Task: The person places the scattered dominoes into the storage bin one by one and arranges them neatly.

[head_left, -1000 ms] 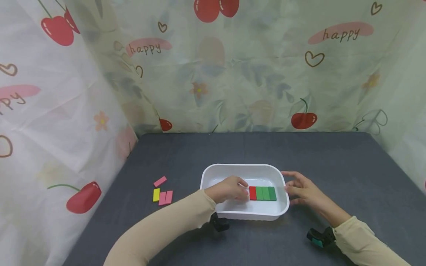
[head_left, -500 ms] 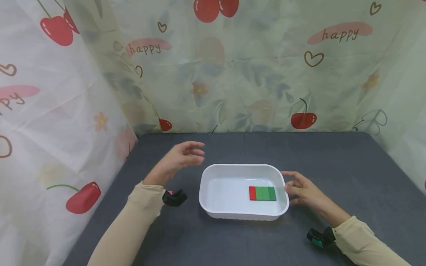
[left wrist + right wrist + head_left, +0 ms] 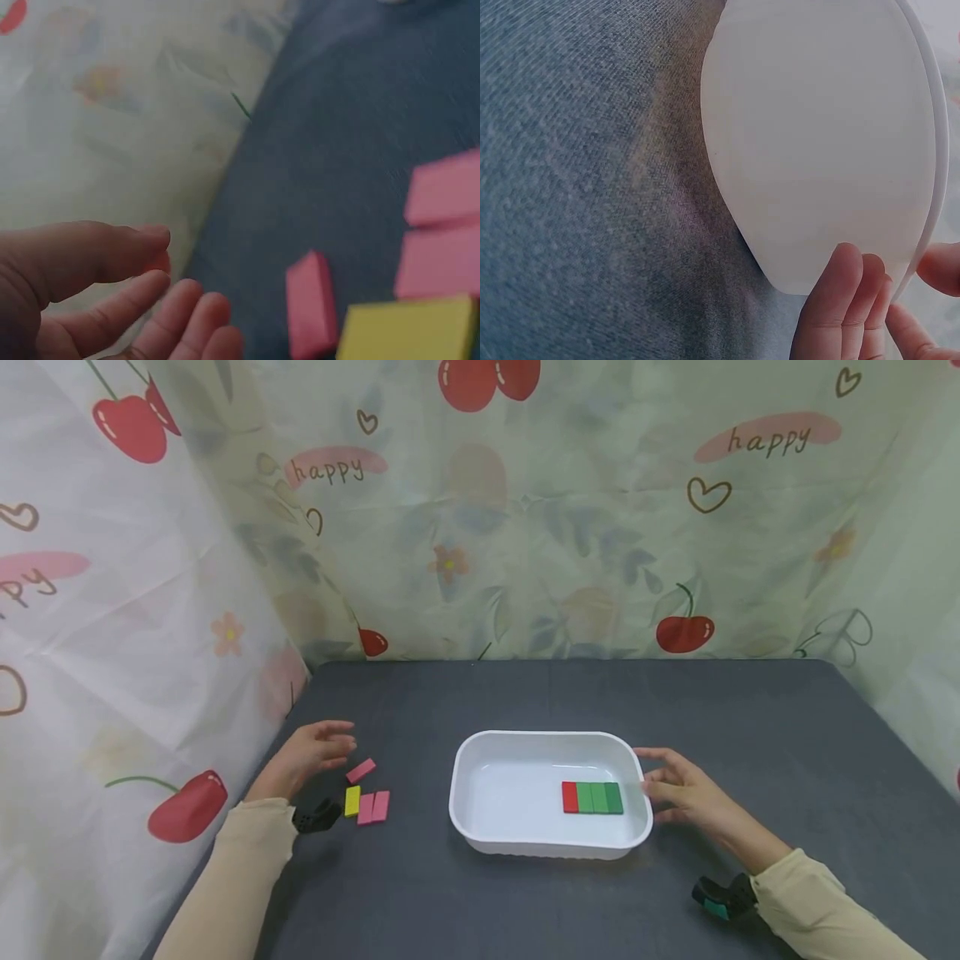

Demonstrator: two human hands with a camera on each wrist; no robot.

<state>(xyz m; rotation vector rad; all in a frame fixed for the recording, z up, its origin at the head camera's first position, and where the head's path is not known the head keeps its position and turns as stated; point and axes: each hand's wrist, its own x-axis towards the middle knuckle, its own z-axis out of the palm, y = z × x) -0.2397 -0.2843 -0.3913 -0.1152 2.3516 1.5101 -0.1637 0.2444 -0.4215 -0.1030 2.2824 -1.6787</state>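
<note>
My left hand (image 3: pixel 303 758) hovers at the table's left side with fingers loosely bent and nothing between them. Just right of it lie a tilted pink block (image 3: pixel 361 770), a yellow block (image 3: pixel 352 802) and two pink blocks (image 3: pixel 373 807) side by side. In the left wrist view, thumb and fingertips are apart, left of the single pink block (image 3: pixel 311 307). My right hand (image 3: pixel 686 789) rests its extended fingers against the right end of a white tray (image 3: pixel 487 845). Inside the tray, a red block (image 3: pixel 570 797) adjoins a row of green blocks (image 3: pixel 599 797).
A dark grey cloth (image 3: pixel 570 697) covers the table. Behind and to the left hangs a patterned curtain (image 3: pixel 525 527) with cherries and hearts. Black wrist cameras (image 3: pixel 722 896) sit under both wrists.
My left hand has left the tray, swung over the table and come down left of the loose blocks. The right hand and the tray stay in place.
</note>
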